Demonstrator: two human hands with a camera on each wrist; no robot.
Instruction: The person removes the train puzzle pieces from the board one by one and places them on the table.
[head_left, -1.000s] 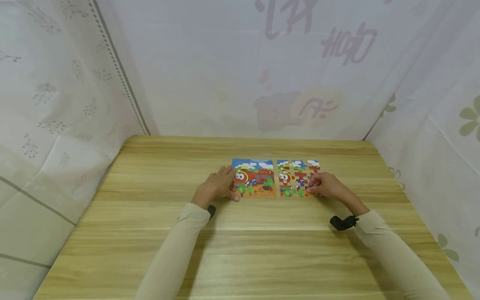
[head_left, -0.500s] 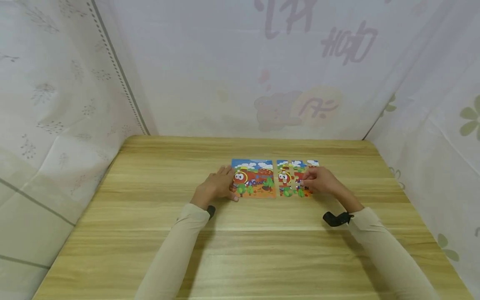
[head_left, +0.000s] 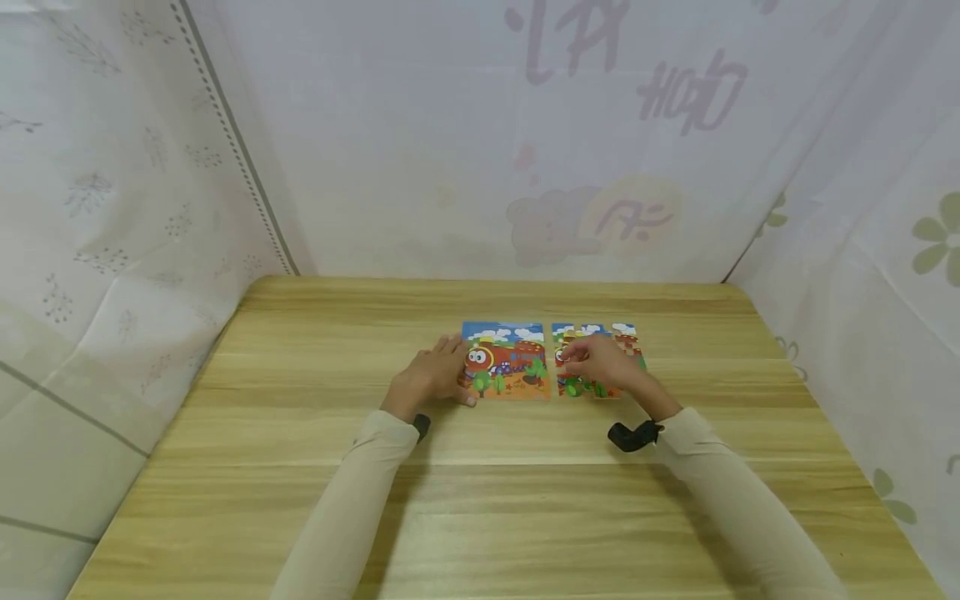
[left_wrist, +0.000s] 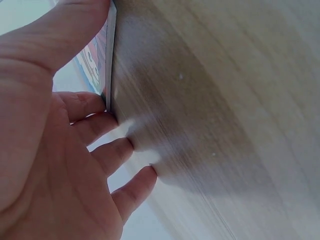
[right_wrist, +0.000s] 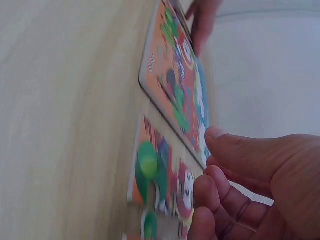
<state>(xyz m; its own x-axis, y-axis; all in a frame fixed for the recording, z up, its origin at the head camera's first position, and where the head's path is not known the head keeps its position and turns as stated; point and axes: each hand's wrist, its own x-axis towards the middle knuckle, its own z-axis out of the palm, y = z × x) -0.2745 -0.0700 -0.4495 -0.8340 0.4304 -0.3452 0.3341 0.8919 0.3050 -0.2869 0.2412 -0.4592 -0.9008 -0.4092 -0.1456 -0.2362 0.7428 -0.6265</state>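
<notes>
A square train picture board (head_left: pixel 510 360) lies flat on the table. My left hand (head_left: pixel 429 377) rests at its left edge; in the left wrist view the thumb and index finger touch the board's edge while the other fingers reach to the tabletop. To the right, several jigsaw pieces (head_left: pixel 626 332) with a matching train picture lie slightly apart in a grid. Over the left part of this grid hovers my right hand (head_left: pixel 603 360), its fingers loosely bent. The right wrist view shows nothing between thumb and fingers, close to a piece with a green tree (right_wrist: pixel 147 165).
The wooden table (head_left: pixel 480 500) extends in front of both forearms and to either side. Patterned cloth (head_left: pixel 420 150) hangs behind and along both sides. Each wrist carries a black camera mount (head_left: pixel 633 436).
My right hand has moved left across the jigsaw pieces, from the right column to the left one, uncovering the right-hand pieces. The left hand and the picture board stay put.
</notes>
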